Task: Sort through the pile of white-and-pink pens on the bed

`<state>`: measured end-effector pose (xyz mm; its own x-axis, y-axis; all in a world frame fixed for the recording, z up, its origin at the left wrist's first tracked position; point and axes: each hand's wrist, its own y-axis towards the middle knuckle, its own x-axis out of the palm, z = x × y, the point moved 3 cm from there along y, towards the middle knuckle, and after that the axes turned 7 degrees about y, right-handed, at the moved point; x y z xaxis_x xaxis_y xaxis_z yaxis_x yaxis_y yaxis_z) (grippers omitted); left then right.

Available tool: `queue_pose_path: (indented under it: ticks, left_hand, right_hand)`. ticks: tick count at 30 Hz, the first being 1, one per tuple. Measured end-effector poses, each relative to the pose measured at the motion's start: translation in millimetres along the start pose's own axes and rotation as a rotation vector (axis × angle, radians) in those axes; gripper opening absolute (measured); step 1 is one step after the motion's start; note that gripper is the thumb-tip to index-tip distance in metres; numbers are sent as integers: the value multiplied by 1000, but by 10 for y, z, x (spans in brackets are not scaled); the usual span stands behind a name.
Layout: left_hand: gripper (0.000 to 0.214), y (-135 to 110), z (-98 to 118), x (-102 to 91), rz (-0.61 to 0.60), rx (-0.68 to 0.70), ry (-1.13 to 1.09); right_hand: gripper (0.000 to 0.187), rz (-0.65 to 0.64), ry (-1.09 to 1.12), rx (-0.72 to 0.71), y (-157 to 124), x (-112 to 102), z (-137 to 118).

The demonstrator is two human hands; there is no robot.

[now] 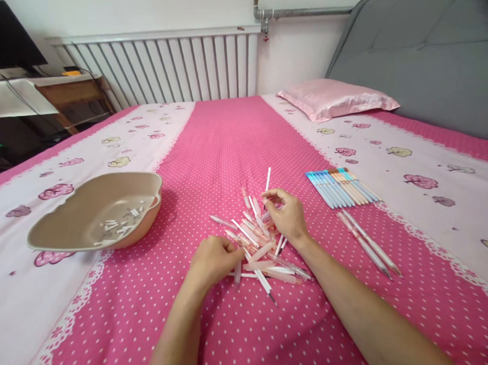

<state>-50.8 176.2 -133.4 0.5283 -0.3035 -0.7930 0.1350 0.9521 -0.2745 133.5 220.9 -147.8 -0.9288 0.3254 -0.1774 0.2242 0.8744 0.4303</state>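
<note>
Evidently, I'm pinching a white refill (268,179) between the thumb and forefinger of my right hand (286,215), its shaft standing above the fingertips and its dark tip pointing down. My left hand (215,258) is curling in at the left edge of the jumbled pen parts (261,251); from out here I'm not managing to tell whether it's gripping anything. The parts are lying between and beneath both sets of fingers. I'm judging a light hold on the shaft best, left fingertips steadying the loose pieces. Two whole-looking pens (368,242) are lying right of the right fingers; a beige basin (64,215) is sitting well left of the left ones.
</note>
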Motion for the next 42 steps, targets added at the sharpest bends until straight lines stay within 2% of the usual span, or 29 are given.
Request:
queue_pose_path:
  ticks: [5,10,15,19,27,34,42]
  left_hand:
    - [24,4,28,-120,291,39,-182]
    - [22,-44,90,-144,457,212,-523]
    - [22,-92,151,-119,550,309,-501]
    - [19,-121,218,-72,573,384,-401]
    - [16,-154,263,-14,596,469,-280]
    - [15,-163,278,-13,597,501,-236]
    - [13,-162,268,-2,613,542,-215]
  right_hand:
    - [16,33,20,-25,6,-10,-36]
    - [14,24,127,-7,7,-39,-256]
    - [46,23,234,-54,-19,-107,-557]
    - [63,-1,272,-77,-45,-166,-716]
    - [76,-101,301,-61,-108,-183,-932]
    - [75,-203,262,-94,-143,-146,-958]
    - [73,-187,224,-166,-156,-138,-996]
